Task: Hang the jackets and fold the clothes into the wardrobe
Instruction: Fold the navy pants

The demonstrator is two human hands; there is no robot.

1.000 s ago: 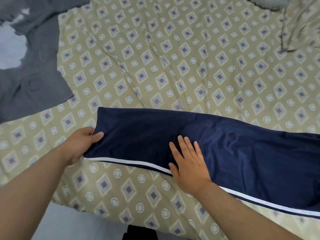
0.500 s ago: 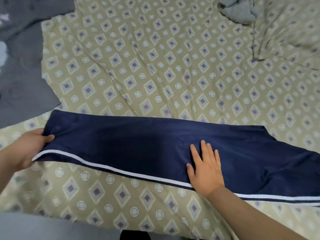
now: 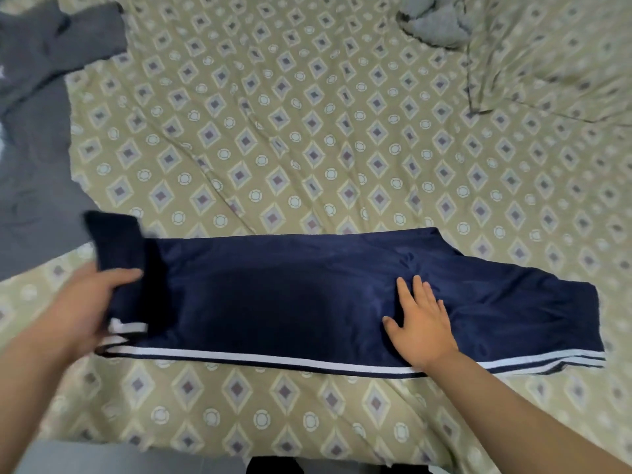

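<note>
Navy track pants [image 3: 273, 295] under flat fingers [image 3: 419, 292] of right hand [image 3: 422, 330], raised cuff [image 3: 113, 244] gripped in left hand [image 3: 82, 309]

Head camera, looking steeply down, close over bedsheet [image 3: 307, 131]

My left hand [image 3: 85, 302] is a blur, and so is the leg end of the navy trousers [image 3: 273, 295] it grips. My right hand [image 3: 420, 330] and wrist hide part of their white stripe. A grey garment [image 3: 34, 46] runs off the left edge.
</note>
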